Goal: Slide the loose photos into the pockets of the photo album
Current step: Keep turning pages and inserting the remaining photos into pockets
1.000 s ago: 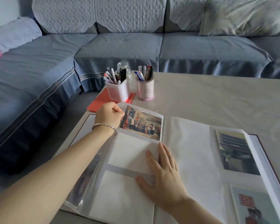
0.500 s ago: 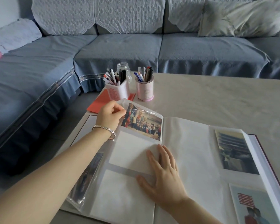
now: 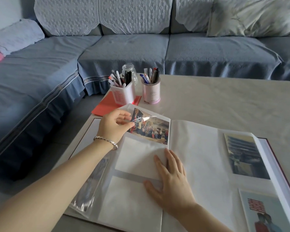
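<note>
Fingers [image 3: 122,115] of the left hand [image 3: 114,125] curled, pinching the clear plastic pocket film [image 3: 146,118]; right hand [image 3: 172,180] flat, its digits straight and spread. Pale table [image 3: 224,101] bears the large open white-paged photo album [image 3: 196,156], pressed by the right hand; the colour group photograph [image 3: 151,130] sits in the left page's top pocket, under the film

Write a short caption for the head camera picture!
Left hand pinches a group photo at the top pocket of the album while the right hand rests flat on the page below.
</note>
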### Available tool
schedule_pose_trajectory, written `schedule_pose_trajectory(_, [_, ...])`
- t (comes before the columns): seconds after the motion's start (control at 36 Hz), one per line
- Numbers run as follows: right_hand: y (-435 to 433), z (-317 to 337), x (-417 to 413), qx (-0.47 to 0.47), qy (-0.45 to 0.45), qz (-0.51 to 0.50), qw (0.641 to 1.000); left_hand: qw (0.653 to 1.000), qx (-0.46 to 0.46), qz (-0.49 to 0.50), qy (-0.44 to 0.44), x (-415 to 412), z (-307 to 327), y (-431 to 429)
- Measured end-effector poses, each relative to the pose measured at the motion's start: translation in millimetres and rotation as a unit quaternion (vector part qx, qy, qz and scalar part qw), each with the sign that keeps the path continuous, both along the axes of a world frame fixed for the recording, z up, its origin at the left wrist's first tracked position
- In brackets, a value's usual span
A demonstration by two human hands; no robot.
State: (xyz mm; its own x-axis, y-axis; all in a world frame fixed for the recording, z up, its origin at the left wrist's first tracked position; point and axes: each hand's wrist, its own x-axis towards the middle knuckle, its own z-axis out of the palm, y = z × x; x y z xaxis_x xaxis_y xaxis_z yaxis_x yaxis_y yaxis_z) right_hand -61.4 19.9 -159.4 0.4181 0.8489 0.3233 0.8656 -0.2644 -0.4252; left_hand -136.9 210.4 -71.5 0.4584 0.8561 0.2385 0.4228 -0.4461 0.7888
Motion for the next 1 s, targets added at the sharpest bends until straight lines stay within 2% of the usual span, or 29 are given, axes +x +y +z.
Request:
schedule_pose_trajectory(0.22, [-0.5,1.0,-1.1,-0.012,0.010,-0.002,1.000,0.998,0.061,0.007,-0.001,-0.1,-5.2,0.0])
schedule_pose_trajectory(0.36, [-1.0,1.6,-0.6,-0.019,0.010,0.001,1.000,0.998,0.064,0.001,0.006,0.0,-5.8,-0.2])
schedule_pose_trajectory(0.47, [-1.3,3.2,-0.2,-0.027,0.010,0.001,1.000,0.998,0.045,-0.014,0.036,-2.1,-9.9,2.8])
schedule_pose_trajectory(0.64, [-1.6,4.6,0.2,-0.021,0.019,0.002,1.000,0.998,-0.040,0.026,0.039,-0.3,-16.7,7.2])
schedule_pose_trajectory(0.75, [6.6,13.8,11.7,-0.031,0.044,0.006,0.999,0.992,-0.007,0.056,0.114,-0.1,-28.1,4.7])
schedule_pose_trajectory(0.81, [14.4,20.5,23.0,-0.046,0.061,0.012,0.997,0.983,0.047,0.030,0.176,0.8,-34.1,-0.3])
schedule_pose_trajectory(0.86, [20.8,25.0,34.0,-0.070,0.060,0.027,0.995,0.975,0.083,-0.041,0.201,4.0,-37.4,-10.1])
schedule_pose_trajectory(0.92, [26.3,29.0,43.5,-0.114,0.029,0.040,0.992,0.965,0.084,-0.121,0.217,7.7,-40.7,-20.2])
schedule_pose_trajectory(1.0, [30.4,32.5,52.3,-0.142,0.004,0.045,0.989,0.927,0.066,-0.196,0.312,7.4,-52.9,-26.4])
